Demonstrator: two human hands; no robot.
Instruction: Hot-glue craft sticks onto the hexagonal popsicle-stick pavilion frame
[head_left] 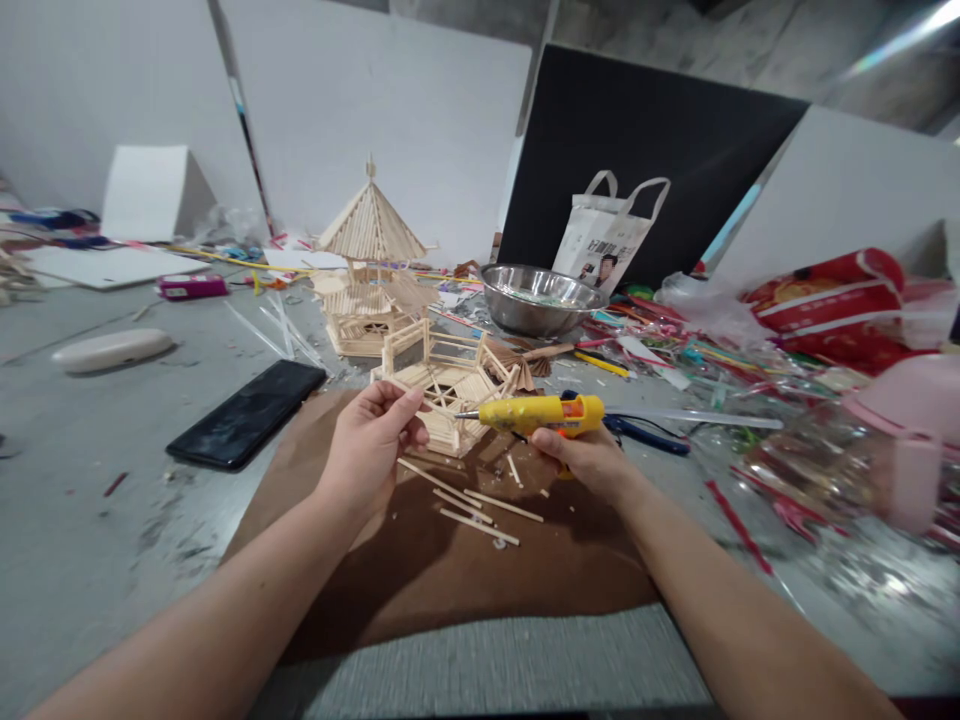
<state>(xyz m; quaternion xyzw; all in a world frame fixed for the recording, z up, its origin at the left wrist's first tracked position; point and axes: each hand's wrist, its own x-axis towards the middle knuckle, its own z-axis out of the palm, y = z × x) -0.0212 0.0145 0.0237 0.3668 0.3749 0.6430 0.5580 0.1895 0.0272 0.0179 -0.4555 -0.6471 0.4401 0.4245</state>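
My right hand is wrapped round a yellow hot glue gun, its metal nozzle pointing left. Close to the nozzle tip, the fingers of my left hand pinch what looks like a thin wooden stick, mostly hidden by the fingers. Just behind both hands stands an open wooden-stick frame with railings, partly covered by my left hand and the gun. Several loose wooden sticks lie on the brown sheet below my hands.
A wooden-stick pavilion model with a pointed roof stands behind the frame. Left lie a black phone and a white case. A steel bowl and a printed bag sit at the back. Plastic clutter and a pink container crowd the right.
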